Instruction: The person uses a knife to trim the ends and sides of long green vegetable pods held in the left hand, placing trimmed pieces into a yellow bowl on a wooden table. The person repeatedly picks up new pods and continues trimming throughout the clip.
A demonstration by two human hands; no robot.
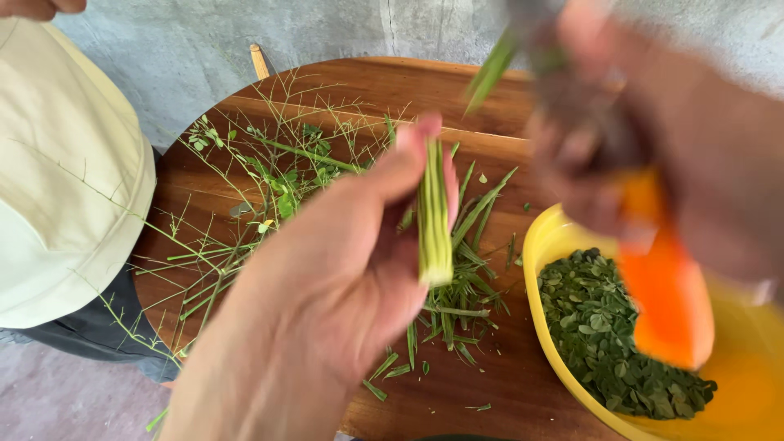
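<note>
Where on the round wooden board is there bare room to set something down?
Bare patches on the wooden board: the far rim by the grey wall, and the near edge between the green peelings and yellow bowl. The stripped stems crowd the left-hand side.

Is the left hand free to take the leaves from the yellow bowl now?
Probably not: the left hand already grips a green pod, and the right hand with its orange-handled tool hangs over the yellow bowl.

Left hand [343,269]: bare, no glove, no ring to see.
Left forearm [237,384]: bare, no sleeve in view.
Right hand [604,139]: bare, strongly blurred, details not clear.
Right forearm [727,163]: bare, no sleeve visible.
</note>
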